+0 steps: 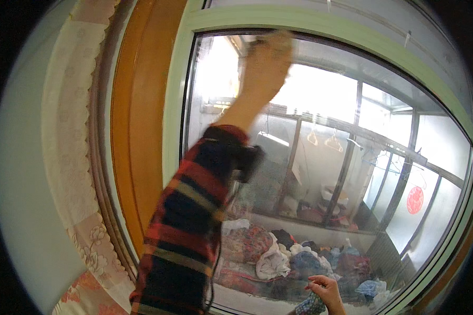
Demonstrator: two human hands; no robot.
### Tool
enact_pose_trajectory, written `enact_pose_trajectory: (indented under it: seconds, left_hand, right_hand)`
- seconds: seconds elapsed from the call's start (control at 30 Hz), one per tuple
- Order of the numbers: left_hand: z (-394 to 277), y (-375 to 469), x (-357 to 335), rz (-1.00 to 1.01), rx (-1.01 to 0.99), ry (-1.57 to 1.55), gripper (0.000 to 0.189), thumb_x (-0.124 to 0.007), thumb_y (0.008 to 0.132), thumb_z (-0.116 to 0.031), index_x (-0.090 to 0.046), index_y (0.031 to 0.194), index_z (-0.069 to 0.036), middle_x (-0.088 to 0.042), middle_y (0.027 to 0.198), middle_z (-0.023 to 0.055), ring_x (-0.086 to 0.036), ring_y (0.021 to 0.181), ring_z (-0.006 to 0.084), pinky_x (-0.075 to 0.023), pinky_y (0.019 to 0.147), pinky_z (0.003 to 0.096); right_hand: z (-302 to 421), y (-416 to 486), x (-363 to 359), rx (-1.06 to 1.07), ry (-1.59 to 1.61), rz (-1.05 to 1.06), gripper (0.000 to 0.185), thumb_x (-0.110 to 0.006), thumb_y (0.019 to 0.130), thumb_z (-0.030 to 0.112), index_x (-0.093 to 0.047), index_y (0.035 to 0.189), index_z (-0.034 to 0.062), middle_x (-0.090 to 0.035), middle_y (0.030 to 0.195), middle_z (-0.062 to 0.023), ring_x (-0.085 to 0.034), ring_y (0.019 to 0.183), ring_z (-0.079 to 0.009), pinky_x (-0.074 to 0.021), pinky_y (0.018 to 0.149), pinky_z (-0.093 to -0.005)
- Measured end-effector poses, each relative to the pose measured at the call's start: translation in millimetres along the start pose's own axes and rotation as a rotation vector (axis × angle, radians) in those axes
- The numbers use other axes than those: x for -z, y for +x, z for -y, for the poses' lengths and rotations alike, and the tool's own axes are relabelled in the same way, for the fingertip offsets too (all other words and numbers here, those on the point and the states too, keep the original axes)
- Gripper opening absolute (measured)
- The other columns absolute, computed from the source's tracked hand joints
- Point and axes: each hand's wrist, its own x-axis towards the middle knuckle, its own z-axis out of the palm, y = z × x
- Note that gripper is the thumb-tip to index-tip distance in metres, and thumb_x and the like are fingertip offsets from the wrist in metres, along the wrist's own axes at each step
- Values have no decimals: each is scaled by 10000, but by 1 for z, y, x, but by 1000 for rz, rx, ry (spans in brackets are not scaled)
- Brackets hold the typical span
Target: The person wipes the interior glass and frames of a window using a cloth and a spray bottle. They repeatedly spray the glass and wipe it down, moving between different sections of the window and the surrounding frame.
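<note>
My left hand [271, 55], blurred, is raised to the top of a large window pane [319, 157], its arm in a dark plaid sleeve with red and tan bands. A dark blurred patch shows beside its fingers; whether the hand holds something there is unclear. Low in the view, my right hand [328, 292] has its fingers curled at a small blue-grey patterned cloth [311, 305]. A black blurred shape [249, 162] shows beside the left sleeve cuff. The glass carries smears and reflections.
A pale green frame [177, 98] surrounds the pane, with orange-brown wood trim [142, 118] and a lace-edged curtain [79, 118] at left. Through the glass, piled clothes [276, 260], hangers [333, 142] and a red round decoration [415, 200] show in an enclosed balcony.
</note>
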Motion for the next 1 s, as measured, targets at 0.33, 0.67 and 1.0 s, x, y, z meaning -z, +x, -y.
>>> enact_pose_trajectory:
  seconds: [0.33, 0.67, 1.0]
  left_hand:
    - [112, -73, 13, 120, 364, 142, 524, -506, 970, -364, -440, 1423, -109, -389, 1447, 257, -441, 1273, 423, -368, 1063, 508]
    - [122, -59, -12, 78, 728, -519, 500, -450, 988, -271, -442, 1399, 13, -431, 1452, 215, -421, 1338, 331, -305, 1133, 410]
    - [-176, 71, -55, 112, 132, 205, 480, -613, 880, -222, -510, 1290, 4, -475, 1372, 231, -601, 1090, 352, -493, 854, 418]
  right_hand:
    - [-38, -10, 10, -106, -26, -45, 324, -685, 874, 155, -657, 1120, -53, -714, 882, -139, -686, 840, -177, -526, 742, -297]
    - [-47, -48, 57, -82, 75, -41, 346, -679, 879, 172, -654, 1147, -45, -722, 909, -147, -691, 850, -185, -534, 744, -312]
    - [-62, -93, 178, -52, 62, -112, 320, -637, 857, 136, -671, 1125, -34, -723, 888, -151, -688, 839, -179, -526, 717, -296]
